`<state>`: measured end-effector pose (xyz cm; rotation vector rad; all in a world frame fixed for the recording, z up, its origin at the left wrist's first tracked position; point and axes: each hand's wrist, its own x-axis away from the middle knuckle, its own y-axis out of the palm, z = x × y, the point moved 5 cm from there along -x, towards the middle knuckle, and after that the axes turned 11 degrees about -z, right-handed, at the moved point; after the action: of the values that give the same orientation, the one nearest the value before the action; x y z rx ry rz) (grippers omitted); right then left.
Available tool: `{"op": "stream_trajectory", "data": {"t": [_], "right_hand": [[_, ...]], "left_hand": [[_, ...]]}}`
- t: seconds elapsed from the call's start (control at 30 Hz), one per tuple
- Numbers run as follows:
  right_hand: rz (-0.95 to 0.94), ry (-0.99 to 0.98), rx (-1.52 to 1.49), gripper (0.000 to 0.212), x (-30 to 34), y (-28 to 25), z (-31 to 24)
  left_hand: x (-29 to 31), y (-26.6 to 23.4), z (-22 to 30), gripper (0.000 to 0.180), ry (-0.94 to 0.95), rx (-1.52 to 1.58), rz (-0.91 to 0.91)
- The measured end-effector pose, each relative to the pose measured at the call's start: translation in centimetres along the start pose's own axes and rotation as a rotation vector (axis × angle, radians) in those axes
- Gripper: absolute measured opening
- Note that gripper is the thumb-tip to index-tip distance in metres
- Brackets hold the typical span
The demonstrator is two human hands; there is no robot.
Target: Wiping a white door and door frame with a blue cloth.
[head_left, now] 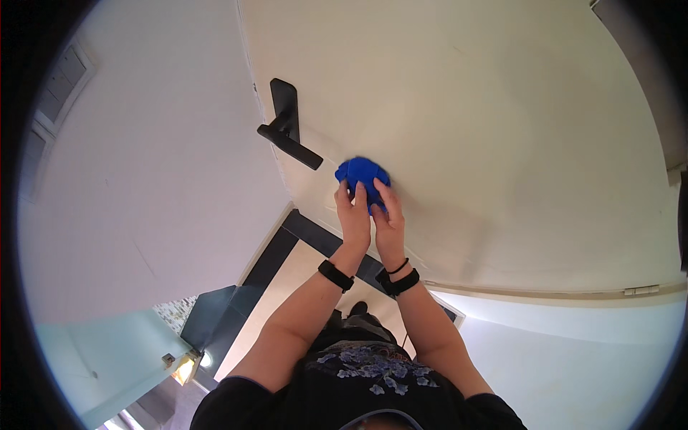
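Observation:
A blue cloth [363,170], bunched up, lies against the cream door [487,129]. My left hand [352,215] has its fingers bent onto the cloth's lower left part. Beside it, my right hand [389,218] grips the cloth's lower right side with curled fingers. Both hands are close together, wrists nearly touching. To the upper left of the cloth, a black door handle [290,136] juts from the door, apart from both hands.
A white wall [158,143] borders the door on the left. Below lies a light floor with a dark border [261,276]. A hinge [641,290] shows at the door's right edge. Pale-green glass [86,365] stands at the lower left.

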<state>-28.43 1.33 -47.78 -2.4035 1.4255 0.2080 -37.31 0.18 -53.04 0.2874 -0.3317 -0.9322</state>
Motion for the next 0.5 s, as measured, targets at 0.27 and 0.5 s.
{"op": "stream_trajectory", "data": {"t": [0.27, 0.5], "right_hand": [[0.04, -0.2, 0.014, 0.043, -1.5, -3.7, -8.8], [-0.028, -0.237, 0.212, 0.044, -1.1, -3.6, -5.7]], "left_hand": [[2.7, 4.1, 10.9, 0.037, 0.517, -0.191, -0.059], [1.9, 3.7, 7.1, 0.033, 0.404, -0.182, -0.002]]}}
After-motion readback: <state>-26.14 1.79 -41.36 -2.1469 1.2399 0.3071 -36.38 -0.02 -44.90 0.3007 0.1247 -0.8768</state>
